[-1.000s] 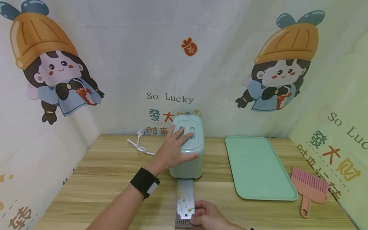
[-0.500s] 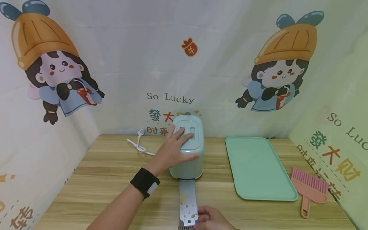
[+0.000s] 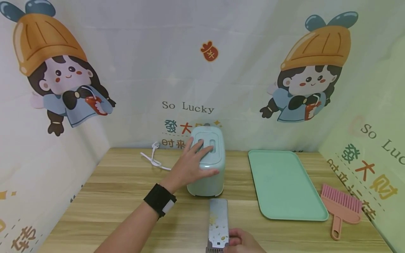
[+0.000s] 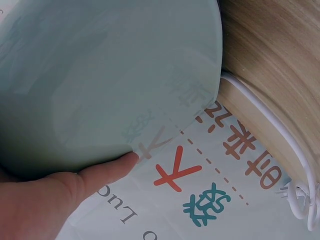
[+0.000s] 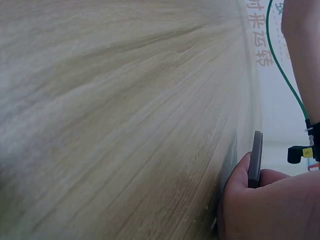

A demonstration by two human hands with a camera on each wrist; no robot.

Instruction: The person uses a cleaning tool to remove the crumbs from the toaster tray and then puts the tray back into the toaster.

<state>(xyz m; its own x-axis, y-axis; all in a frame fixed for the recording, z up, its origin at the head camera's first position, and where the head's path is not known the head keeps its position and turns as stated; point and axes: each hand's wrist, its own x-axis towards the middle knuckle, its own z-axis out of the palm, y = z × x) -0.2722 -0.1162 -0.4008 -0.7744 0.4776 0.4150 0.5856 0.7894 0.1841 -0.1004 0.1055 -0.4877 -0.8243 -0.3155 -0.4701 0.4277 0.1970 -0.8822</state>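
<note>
A pale mint toaster (image 3: 209,185) with two slots on top stands near the back wall. My left hand (image 3: 188,166) rests on its top with fingers spread and fairly straight. In the left wrist view, one finger lies along the toaster's smooth side. My right hand (image 3: 243,241) pinches the grey grip end of a metal crumb tray (image 3: 218,219) in front of the toaster. Yellowish crumbs lie scattered along the tray, whose far end is apart from the toaster. The right wrist view shows thumb and fingers around the dark grip (image 5: 255,159); part of the hand is cut off.
A green serving tray (image 3: 286,186) lies to the right of the toaster. Beside it is a pink brush with a dustpan (image 3: 342,207). The toaster's white cord and plug (image 3: 154,158) lie at the left. A printed cloth (image 3: 240,88) hangs behind the wooden table (image 3: 104,196).
The crumb tray has come free of the toaster's base, moving toward me and then to the right with my right hand. My left hand has stayed on the toaster.
</note>
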